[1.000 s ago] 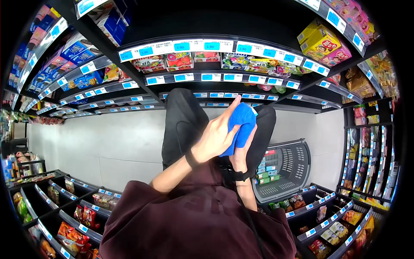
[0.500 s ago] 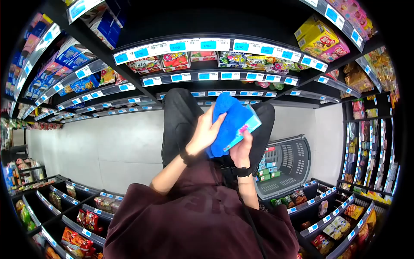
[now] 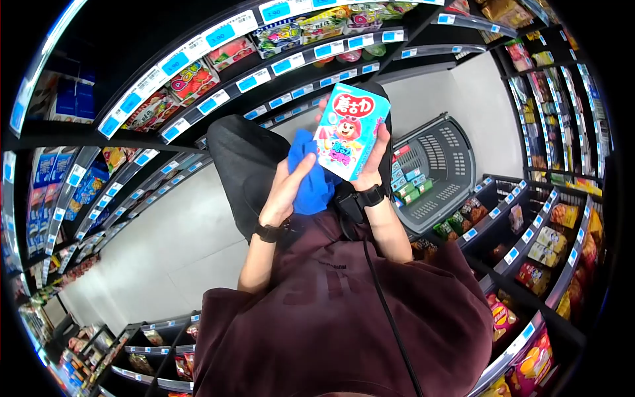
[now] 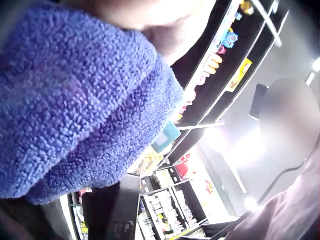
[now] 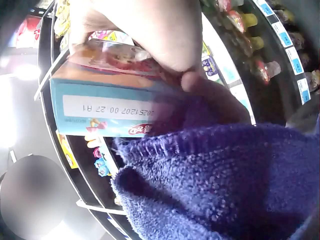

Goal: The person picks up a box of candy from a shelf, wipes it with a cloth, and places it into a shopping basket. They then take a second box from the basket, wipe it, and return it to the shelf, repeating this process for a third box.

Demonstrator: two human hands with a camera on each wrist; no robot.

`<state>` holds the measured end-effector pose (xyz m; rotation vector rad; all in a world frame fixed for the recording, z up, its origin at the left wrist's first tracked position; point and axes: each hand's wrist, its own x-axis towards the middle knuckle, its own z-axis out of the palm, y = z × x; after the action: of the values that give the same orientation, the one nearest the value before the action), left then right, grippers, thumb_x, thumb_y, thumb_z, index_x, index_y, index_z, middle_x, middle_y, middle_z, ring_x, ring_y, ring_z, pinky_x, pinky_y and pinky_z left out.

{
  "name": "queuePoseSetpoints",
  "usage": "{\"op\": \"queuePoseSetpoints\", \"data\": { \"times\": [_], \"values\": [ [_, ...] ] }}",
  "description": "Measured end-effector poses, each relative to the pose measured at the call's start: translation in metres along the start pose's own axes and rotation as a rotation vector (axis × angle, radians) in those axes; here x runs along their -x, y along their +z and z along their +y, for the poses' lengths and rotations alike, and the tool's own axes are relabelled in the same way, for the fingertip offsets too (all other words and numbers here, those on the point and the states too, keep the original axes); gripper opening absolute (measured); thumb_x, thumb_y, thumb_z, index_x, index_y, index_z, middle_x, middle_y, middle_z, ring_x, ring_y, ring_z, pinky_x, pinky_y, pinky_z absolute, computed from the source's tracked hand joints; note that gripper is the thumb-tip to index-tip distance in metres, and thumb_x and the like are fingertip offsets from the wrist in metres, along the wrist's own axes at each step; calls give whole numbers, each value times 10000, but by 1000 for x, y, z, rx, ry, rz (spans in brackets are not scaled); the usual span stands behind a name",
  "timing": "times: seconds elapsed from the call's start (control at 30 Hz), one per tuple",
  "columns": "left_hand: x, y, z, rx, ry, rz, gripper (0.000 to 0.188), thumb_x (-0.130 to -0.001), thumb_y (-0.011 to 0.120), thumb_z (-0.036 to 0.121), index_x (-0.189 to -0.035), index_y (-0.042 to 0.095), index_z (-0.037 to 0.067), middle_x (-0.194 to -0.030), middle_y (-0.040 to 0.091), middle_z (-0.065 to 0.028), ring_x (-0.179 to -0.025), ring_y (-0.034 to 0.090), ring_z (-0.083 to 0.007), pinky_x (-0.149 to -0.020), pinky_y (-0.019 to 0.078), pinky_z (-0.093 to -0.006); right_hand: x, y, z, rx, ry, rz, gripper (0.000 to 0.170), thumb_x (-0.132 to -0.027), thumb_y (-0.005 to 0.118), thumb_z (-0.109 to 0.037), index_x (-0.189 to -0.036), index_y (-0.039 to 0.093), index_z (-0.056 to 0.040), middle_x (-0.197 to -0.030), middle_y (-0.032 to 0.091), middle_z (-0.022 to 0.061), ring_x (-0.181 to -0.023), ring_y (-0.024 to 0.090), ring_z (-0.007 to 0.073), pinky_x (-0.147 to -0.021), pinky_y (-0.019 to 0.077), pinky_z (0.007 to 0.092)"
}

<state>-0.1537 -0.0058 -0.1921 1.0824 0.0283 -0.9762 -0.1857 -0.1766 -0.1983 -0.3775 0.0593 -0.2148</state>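
Note:
Above the lap, my right hand (image 3: 376,155) grips a light blue snack box (image 3: 349,132) with a red logo and a cartoon figure on its front. My left hand (image 3: 283,188) pinches a blue terry cloth (image 3: 309,185) at the box's left edge, thumb on top. In the left wrist view, folds of the cloth (image 4: 90,105) hide most of that hand. The right wrist view shows a printed date on the box's narrow side (image 5: 100,107), with the cloth (image 5: 215,175) close beside it.
A grey shopping basket (image 3: 456,159) with several small boxes (image 3: 411,185) stands on the floor at the right. Shelves of packaged sweets (image 3: 192,78) run in front of the knees. More snack shelves (image 3: 542,228) stand right and behind.
The cloth, wrapped over the box before, has moved off to its left side, and the box's printed front now faces up. The head view has turned, so the shelves appear tilted.

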Motion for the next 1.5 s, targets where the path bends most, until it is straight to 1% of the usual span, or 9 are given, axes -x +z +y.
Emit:
{"op": "queuePoseSetpoints", "data": {
  "times": [0.17,0.4,0.6,0.77,0.87,1.2,1.4,1.43,1.5],
  "values": [
    [1,-2,0,62,148,116,460,-888,742,173,-1251,546,-29,-1079,652,-65,-913,633,-123,-781,527,-271,-1,-6,-1,-176,135,59,575,-1025,441,-439,-1433,423,-34,-1440,504,129,-1296,506,303,-1099,383,482],
    [3,-2,-1,-20,243,213,420,-873,749,157,-1197,564,-36,-1037,666,-70,-867,638,-125,-749,535,-276,-1,-3,-3,13,101,185,477,-1039,433,-346,-1398,456,-34,-1401,534,106,-1270,527,269,-1075,413,448],
    [3,-6,-6,-438,480,400,402,-816,799,179,-1082,604,-51,-930,694,-80,-815,649,-124,-742,542,-291,-2,8,-7,751,-249,288,438,-1024,484,-203,-1417,436,-18,-1363,542,94,-1209,550,179,-1006,446,357],
    [2,1,-7,-723,661,474,426,-722,823,137,-1071,623,-6,-880,668,-137,-784,677,-223,-734,534,-344,3,31,-2,951,-415,202,892,-780,816,-144,-1486,293,12,-1343,522,145,-1175,559,198,-926,502,335],
    [3,12,-3,-724,746,484,371,-726,818,137,-1009,616,8,-851,632,-129,-747,655,-259,-704,524,-356,5,44,1,1109,-404,268,1036,-671,867,-113,-1502,261,17,-1378,500,141,-1239,522,231,-1004,452,365],
    [3,6,-12,-647,675,428,315,-804,773,121,-1023,588,-8,-882,619,-153,-773,635,-291,-720,507,-369,-18,66,-27,1587,-479,175,1011,-624,914,-194,-1425,342,39,-1230,475,144,-1134,550,251,-899,523,381],
    [-11,-22,-33,-694,430,219,298,-860,729,181,-1032,601,-26,-811,684,-156,-710,679,-216,-677,532,-342,-72,135,-67,1224,-647,172,977,-647,902,-172,-1414,335,42,-1242,485,154,-1157,546,242,-910,523,382],
    [-12,-23,-33,-700,435,216,306,-859,730,185,-1040,603,-27,-811,689,-159,-715,688,-225,-676,534,-346,-96,115,-80,1459,-893,166,997,-647,910,-195,-1420,327,44,-1264,467,165,-1173,535,253,-923,515,382],
    [-12,-21,-32,-709,457,206,316,-859,728,187,-1059,607,-25,-825,697,-166,-736,702,-243,-683,539,-351,-117,138,-90,1448,-972,214,992,-664,909,-214,-1428,331,44,-1277,480,162,-1140,546,227,-931,506,365]
  ]
}}
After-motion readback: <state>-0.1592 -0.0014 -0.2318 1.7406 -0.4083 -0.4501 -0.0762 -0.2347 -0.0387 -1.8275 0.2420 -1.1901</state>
